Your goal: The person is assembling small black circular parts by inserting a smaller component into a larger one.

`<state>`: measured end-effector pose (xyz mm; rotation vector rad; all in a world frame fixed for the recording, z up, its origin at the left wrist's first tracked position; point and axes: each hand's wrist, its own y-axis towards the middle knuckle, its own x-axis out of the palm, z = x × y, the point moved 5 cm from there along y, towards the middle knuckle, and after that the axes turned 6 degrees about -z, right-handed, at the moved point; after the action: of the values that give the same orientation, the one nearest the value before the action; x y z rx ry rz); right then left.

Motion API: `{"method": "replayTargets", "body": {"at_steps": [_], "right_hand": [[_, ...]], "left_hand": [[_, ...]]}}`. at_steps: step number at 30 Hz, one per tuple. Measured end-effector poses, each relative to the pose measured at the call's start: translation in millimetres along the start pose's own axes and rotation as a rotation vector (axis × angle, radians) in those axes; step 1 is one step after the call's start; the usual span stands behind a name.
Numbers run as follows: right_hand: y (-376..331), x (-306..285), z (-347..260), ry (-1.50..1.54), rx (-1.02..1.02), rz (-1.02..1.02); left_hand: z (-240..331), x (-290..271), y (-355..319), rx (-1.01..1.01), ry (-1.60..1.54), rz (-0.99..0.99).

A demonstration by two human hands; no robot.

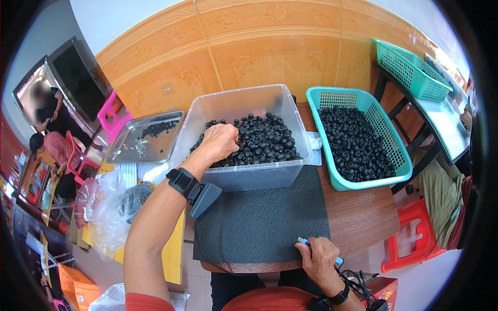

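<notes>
My left hand (220, 141) reaches into a clear plastic bin (238, 179) heaped with small black round pieces (264, 140), many with a hole through them. Its fingers are curled down against the heap; whatever lies between them is hidden. Over the front edge of the table, my right hand (320, 260) is closed around a slim blue tool (303, 241). A pale tip pokes out by the thumb, and the tool's other end shows past the fingers. Beneath that hand lies a dark mat (259, 223), spread in front of the bin.
Right of the bin, a turquoise basket (340, 179) holds more black pieces. A metal tray (124, 140) with black and pale bits sits at left, above plastic bags (116, 202). A red stool (415, 233) stands at right. Other people (59, 111) are in the far left background.
</notes>
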<state>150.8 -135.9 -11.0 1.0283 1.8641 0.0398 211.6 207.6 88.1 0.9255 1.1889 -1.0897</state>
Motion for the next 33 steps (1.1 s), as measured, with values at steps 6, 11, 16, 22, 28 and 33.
{"method": "replayTargets", "body": {"at_steps": [6, 11, 16, 22, 28, 33], "right_hand": [[3.3, 0.4, -1.7, -0.019, -0.073, 0.029], [-0.2, 1.0, -1.8, -0.022, -0.054, 0.021], [0.6, -2.6, -2.5, -0.031, -0.052, 0.03], [0.4, -1.1, -1.0, -0.027, -0.033, 0.034], [3.4, 1.9, 0.1, 0.005, -0.026, 0.065], [2.8, 1.9, 0.4, 0.041, -0.03, 0.072]], "left_hand": [[-8.4, -6.8, -2.4, -0.003, -0.068, 0.056], [-22.2, -17.2, -25.3, -0.022, -0.48, 0.06], [13.4, -34.2, -65.2, 0.015, -1.06, 0.005], [68.6, 1.5, -119.6, 0.207, -1.863, -0.111], [100.1, 65.6, -147.9, 0.128, -2.173, -0.142], [116.3, 95.1, -161.4, 0.153, -2.23, -0.121]]}}
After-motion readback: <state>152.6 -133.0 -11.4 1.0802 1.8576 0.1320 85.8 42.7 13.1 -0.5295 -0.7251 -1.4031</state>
